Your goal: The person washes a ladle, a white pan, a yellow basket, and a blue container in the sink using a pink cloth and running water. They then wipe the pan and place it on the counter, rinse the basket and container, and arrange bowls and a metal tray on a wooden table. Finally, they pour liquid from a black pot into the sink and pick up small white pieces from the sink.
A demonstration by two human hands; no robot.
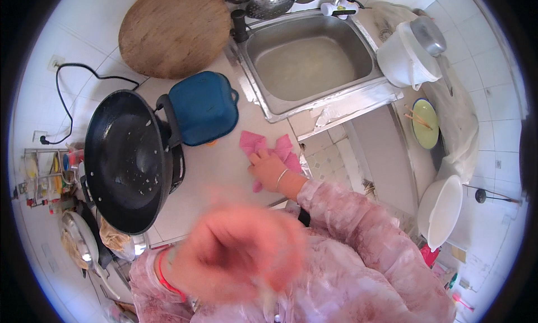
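Note:
My right hand (pixel 269 170), with a bangle on its wrist, rests on a crumpled pink cloth (pixel 283 148) on the pale countertop (pixel 218 167). Its fingers press into the cloth close to the counter's edge. Raised near the camera, my left hand (pixel 235 247) is badly blurred and wears a red cord at the wrist. Its fingers curl inward, and nothing can be made out in them. Left of the cloth, a large black wok (pixel 126 163) holds white food specks. A blue square container (pixel 204 108) stands between the wok and the sink.
Cloudy water lies in the steel sink (pixel 311 66). A round wooden chopping board (pixel 174 31) leans at the back left. To the right are a white bucket (pixel 403 56) with a metal ladle (pixel 428 36), a green bowl (pixel 425 129) with chopsticks, and a white basin (pixel 441 211).

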